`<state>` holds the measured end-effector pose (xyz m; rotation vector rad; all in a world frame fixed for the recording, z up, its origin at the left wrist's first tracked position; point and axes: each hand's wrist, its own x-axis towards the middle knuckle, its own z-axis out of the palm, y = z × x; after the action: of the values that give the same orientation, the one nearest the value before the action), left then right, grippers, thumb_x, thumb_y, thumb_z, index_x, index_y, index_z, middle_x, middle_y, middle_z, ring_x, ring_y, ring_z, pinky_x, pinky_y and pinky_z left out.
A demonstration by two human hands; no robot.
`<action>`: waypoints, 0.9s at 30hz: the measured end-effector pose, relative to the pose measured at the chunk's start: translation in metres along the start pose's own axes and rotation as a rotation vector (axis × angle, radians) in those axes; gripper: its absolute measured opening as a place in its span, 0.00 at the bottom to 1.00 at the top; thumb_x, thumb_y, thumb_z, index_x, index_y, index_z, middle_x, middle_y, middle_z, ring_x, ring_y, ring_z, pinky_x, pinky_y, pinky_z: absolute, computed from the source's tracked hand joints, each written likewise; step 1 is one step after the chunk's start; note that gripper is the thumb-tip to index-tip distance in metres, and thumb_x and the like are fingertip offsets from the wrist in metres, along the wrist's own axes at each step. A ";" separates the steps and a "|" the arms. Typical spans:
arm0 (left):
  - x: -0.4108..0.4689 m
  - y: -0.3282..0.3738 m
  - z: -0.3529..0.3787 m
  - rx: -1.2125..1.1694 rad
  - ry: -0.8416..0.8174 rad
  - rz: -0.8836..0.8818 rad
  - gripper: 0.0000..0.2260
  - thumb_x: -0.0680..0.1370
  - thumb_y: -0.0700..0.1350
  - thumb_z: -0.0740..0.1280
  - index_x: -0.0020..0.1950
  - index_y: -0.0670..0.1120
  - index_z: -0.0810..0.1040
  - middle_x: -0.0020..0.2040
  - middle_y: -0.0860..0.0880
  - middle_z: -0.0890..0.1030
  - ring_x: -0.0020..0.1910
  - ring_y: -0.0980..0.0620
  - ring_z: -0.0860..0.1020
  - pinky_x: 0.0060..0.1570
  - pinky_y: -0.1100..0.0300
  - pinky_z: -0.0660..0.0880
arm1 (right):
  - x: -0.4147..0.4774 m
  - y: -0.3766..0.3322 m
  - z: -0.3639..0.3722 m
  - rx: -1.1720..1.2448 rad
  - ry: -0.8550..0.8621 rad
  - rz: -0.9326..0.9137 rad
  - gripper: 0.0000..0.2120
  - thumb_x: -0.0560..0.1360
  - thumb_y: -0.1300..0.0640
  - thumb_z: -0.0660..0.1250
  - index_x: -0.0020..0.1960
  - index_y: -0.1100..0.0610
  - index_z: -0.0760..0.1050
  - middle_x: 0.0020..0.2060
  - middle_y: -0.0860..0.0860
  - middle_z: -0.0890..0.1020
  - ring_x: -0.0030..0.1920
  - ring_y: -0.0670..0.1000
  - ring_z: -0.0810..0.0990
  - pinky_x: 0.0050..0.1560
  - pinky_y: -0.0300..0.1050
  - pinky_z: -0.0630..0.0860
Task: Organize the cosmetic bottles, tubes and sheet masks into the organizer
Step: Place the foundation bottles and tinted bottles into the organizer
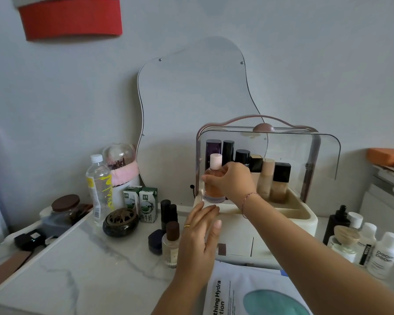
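A cream organizer (pixel 305 214) with a raised clear lid (pixel 323 153) stands on the marble table. Several dark and beige bottles (pixel 266 176) stand inside it. My right hand (pixel 233 180) grips a peach bottle with a pale pink cap (pixel 214 178) at the organizer's left front corner. My left hand (pixel 200 237) rests open, fingers spread, against the organizer's front left edge. A sheet mask (pixel 255 294) lies at the near edge. Dark and brown-capped bottles (pixel 170 226) stand left of the organizer; white and black bottles (pixel 362 237) stand to its right.
A wavy mirror (pixel 191 98) leans on the wall behind. On the left stand a water bottle (pixel 99 185), two green milk cartons (pixel 141 203), a dark incense burner (pixel 120 222) and a brown-lidded jar (pixel 64 208). A black charger (pixel 30 238) lies far left.
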<state>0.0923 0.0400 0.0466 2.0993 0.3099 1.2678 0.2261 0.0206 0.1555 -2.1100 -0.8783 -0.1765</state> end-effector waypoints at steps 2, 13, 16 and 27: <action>0.000 -0.001 0.000 0.010 0.000 0.007 0.22 0.80 0.58 0.54 0.65 0.49 0.76 0.66 0.57 0.74 0.73 0.65 0.59 0.67 0.73 0.56 | 0.001 0.002 -0.005 -0.032 0.011 -0.012 0.22 0.63 0.40 0.74 0.44 0.54 0.72 0.45 0.52 0.78 0.41 0.50 0.77 0.37 0.42 0.73; 0.001 -0.002 0.000 0.024 0.009 0.069 0.22 0.80 0.56 0.53 0.64 0.45 0.77 0.65 0.54 0.75 0.71 0.62 0.63 0.68 0.70 0.58 | -0.003 0.022 -0.002 -0.018 -0.074 0.042 0.18 0.67 0.42 0.73 0.38 0.56 0.74 0.38 0.54 0.82 0.41 0.52 0.80 0.40 0.46 0.76; 0.001 -0.002 0.000 0.026 0.009 0.066 0.22 0.80 0.56 0.53 0.65 0.46 0.77 0.65 0.55 0.75 0.71 0.62 0.63 0.68 0.70 0.58 | 0.001 0.025 -0.009 0.033 -0.220 0.084 0.23 0.68 0.41 0.71 0.46 0.62 0.78 0.38 0.55 0.80 0.39 0.52 0.78 0.39 0.44 0.74; 0.001 -0.005 0.001 -0.012 0.007 0.057 0.21 0.80 0.56 0.53 0.65 0.47 0.76 0.64 0.59 0.74 0.72 0.59 0.64 0.69 0.65 0.60 | 0.004 0.041 -0.018 -0.113 -0.343 0.053 0.19 0.69 0.46 0.72 0.46 0.62 0.78 0.39 0.59 0.82 0.35 0.50 0.75 0.34 0.40 0.69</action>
<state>0.0941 0.0436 0.0439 2.1080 0.2463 1.3069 0.2588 -0.0082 0.1424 -2.3067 -1.0281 0.1729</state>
